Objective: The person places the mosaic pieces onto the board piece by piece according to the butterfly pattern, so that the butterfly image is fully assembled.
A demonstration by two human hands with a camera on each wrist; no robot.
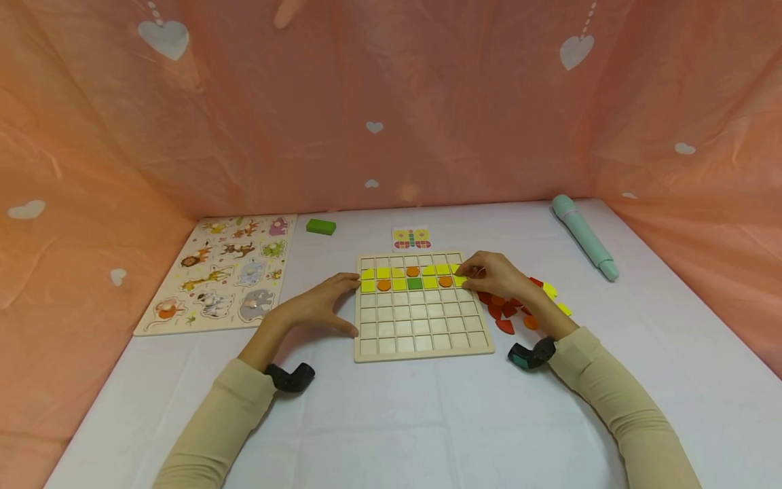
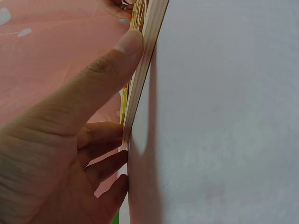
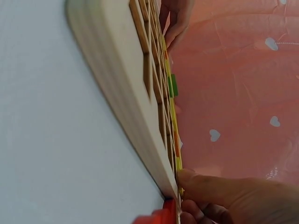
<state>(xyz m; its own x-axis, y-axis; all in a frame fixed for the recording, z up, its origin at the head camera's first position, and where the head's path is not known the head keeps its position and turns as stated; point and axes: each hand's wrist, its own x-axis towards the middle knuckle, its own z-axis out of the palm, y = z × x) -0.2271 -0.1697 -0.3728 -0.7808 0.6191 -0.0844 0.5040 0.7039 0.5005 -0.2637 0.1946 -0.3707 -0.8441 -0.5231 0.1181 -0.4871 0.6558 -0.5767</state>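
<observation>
A wooden grid board (image 1: 421, 357) lies on the table, with yellow tiles (image 1: 399, 284), orange discs (image 1: 383, 285) and a green square (image 1: 415, 283) set in its upper rows. My left hand (image 1: 314, 304) rests along the board's left edge, thumb and fingers spread and nearly straight. At the right end of those rows, my right hand (image 1: 497, 275) pinches a yellow tile (image 1: 459, 280) between thumb and fingers; they partly cover it. In the right wrist view the thumb (image 3: 191, 179) touches yellow at the board's edge.
Loose red pieces (image 1: 504, 327), with some orange and yellow ones, lie right of the board under my right wrist. A butterfly pattern card (image 1: 412, 238) lies behind the board. An animal puzzle (image 1: 226, 272), a green block (image 1: 320, 227) and a mint microphone-shaped stick (image 1: 585, 237) lie farther out.
</observation>
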